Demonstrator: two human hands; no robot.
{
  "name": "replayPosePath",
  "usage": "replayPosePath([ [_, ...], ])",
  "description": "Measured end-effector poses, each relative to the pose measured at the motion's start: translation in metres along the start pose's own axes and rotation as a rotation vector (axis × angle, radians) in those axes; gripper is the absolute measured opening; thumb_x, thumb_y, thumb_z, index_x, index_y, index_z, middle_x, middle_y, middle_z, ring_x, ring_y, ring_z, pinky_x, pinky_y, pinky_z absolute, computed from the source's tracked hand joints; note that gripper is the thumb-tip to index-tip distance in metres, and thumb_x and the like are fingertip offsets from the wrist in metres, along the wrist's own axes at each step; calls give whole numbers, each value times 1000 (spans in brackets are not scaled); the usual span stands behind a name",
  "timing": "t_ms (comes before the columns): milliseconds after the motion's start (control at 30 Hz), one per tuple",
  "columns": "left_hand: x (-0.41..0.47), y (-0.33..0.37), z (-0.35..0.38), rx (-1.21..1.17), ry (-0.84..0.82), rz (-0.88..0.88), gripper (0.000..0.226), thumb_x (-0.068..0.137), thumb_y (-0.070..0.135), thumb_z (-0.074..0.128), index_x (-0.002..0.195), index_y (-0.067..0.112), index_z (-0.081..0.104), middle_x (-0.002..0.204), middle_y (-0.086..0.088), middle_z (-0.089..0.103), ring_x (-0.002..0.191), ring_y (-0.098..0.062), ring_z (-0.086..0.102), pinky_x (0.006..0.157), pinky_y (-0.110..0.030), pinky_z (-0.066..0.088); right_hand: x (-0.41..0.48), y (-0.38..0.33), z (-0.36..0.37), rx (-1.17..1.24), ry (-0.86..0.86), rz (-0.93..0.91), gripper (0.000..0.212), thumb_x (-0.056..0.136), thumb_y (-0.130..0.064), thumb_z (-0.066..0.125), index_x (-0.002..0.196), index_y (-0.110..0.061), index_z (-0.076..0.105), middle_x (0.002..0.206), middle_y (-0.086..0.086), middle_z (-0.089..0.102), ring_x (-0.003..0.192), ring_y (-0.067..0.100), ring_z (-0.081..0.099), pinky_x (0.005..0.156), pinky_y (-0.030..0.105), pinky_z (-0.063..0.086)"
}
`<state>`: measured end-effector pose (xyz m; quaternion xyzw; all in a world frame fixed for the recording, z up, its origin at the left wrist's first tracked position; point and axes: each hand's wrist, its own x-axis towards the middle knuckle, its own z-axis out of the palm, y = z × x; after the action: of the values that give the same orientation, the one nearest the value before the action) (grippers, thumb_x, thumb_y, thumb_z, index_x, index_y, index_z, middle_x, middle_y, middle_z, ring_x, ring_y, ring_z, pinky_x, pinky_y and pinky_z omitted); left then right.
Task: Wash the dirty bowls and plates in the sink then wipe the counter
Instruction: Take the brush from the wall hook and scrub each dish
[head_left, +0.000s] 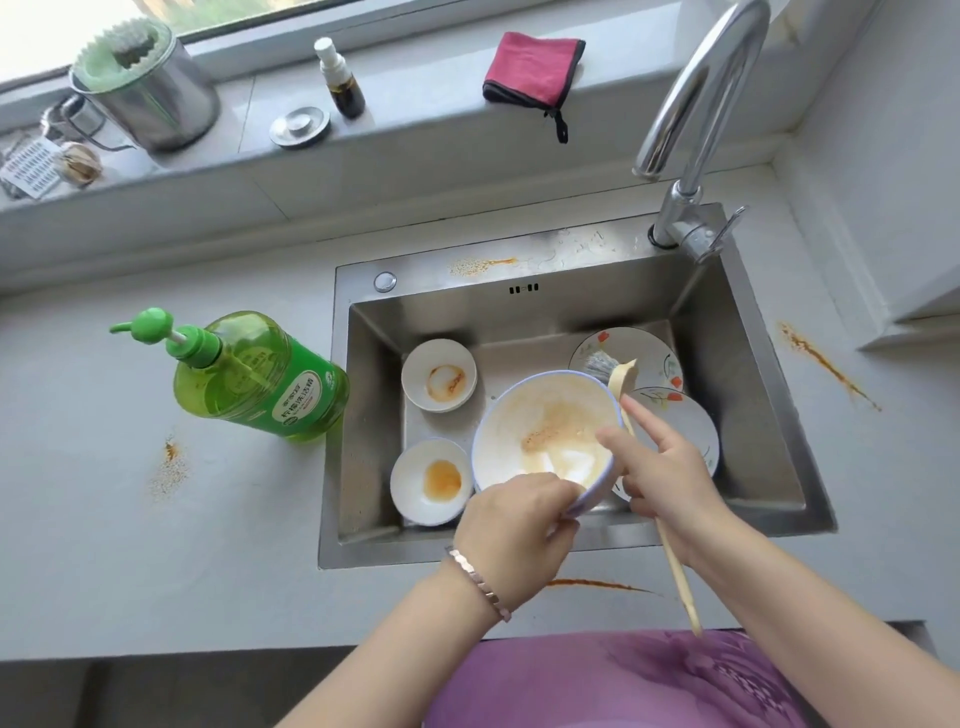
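**One bowl in hand, four dishes waiting in the sink**

Five pieces of crockery are in or over the sink (737, 405): one large bowl (540, 415), two small dishes and two flowered plates. The large bowl is white inside and pale blue-violet outside. It is held over the middle of the basin, tipped so its mouth faces up and toward the person. Orange-brown smears coat its inner wall and gather near the bottom.

The left hand (511, 525) grips the near rim, fingers curled round the edge. The right hand (667, 478) is wrapped round the single brush (678, 571), with the forefinger straight along the wooden handle and the thumb reaching over the bowl's right rim. The brush's long axis runs from its near end, by the person's purple garment, up and away toward the back of the sink. Its grey bristles are turned left above the far plate (649, 347).

The far dish (439, 375) and near dish (431, 480) lie flat at the basin's left, each with an orange stain in its middle. The near plate (691, 426) overlaps the far one at the right, partly hidden by the right hand.

One green soap bottle (260, 384) stands on the counter (104, 519) just left of the sink, pump spout pointing left. There are four orange marks:
- a speckled stain (169, 462) on the left counter
- a long stain (826, 364) on the right counter
- a thin streak (597, 584) along the front
- a spatter (483, 266) on the sink's back ledge

One folded pink cloth (532, 67) lies on the windowsill, and one tap (696, 88) arches over the basin.
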<state>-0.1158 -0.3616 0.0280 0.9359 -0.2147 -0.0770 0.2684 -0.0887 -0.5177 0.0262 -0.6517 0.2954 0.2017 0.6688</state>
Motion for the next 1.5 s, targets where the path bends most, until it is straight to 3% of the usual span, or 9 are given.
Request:
replayPosePath([
  [233, 14, -15, -22, -509, 48, -428, 11, 69, 21, 65, 73, 12, 60, 65, -4, 58, 61, -12, 52, 60, -29, 44, -1, -28, -12, -70, -48, -72, 39, 93, -38, 51, 131, -37, 45, 74, 16, 70, 29, 3, 27, 32, 13, 23],
  [433, 20, -25, -34, -842, 104, -614, 26, 74, -9, 69, 76, 16, 62, 59, 10, 67, 55, 1, 60, 54, -18, 51, -21, -21, -26, -603, -206, -361, 38, 98, -22, 42, 125, -48, 47, 55, -26, 59, 49, 5, 50, 51, 12, 38],
  [567, 22, -32, -44, -832, 120, -569, 27, 74, -9, 69, 77, 16, 63, 58, 12, 68, 56, 1, 62, 51, -15, 49, -41, -25, -26, -838, -314, -508, 40, 96, -24, 46, 119, -57, 47, 63, -25, 63, 54, 3, 53, 53, 15, 40],
  [700, 22, -31, -49, -889, 72, -522, 23, 60, 7, 71, 81, 12, 63, 60, 9, 69, 57, -2, 62, 49, -16, 48, -13, -39, -34, -700, -169, -399, 37, 97, -19, 45, 123, -45, 53, 67, -33, 62, 81, -1, 62, 96, 34, 47],
  [867, 20, -31, -49, -871, 32, -492, 24, 57, 11, 67, 81, 15, 65, 63, 11, 69, 63, -1, 63, 56, -17, 50, -40, -33, -26, -892, -272, -612, 44, 95, -27, 46, 116, -64, 40, 61, -7, 61, 52, 9, 49, 54, 24, 40],
  [1000, 18, -30, -50, -827, -35, -448, 22, 57, 17, 71, 78, 20, 64, 64, 12, 69, 64, -2, 61, 60, -17, 50, -9, -42, -36, -763, -163, -444, 36, 96, -25, 46, 120, -51, 52, 104, -6, 71, 93, 14, 64, 84, 34, 51],
  [1167, 18, -31, -54, -802, -10, -429, 25, 56, 22, 72, 78, 14, 65, 69, 5, 68, 69, -6, 59, 65, -23, 49, -40, -40, -24, -920, -315, -641, 39, 95, -32, 43, 113, -66, 42, 55, -9, 57, 53, 10, 51, 52, 23, 40],
  [1300, 20, -30, -59, -847, 22, -456, 21, 57, 13, 69, 77, 18, 65, 65, 10, 69, 64, -3, 61, 62, -20, 51, -9, -50, -31, -820, -147, -524, 34, 96, -29, 45, 120, -53, 51, 104, -3, 71, 99, 17, 62, 88, 38, 50],
  [1500, 21, -30, -68, -900, 58, -513, 26, 55, 16, 72, 80, 16, 65, 66, 7, 71, 64, -4, 64, 58, -21, 53, -29, -49, -17, -858, -271, -627, 40, 94, -28, 45, 119, -59, 44, 65, -13, 64, 59, 9, 54, 57, 20, 42],
])
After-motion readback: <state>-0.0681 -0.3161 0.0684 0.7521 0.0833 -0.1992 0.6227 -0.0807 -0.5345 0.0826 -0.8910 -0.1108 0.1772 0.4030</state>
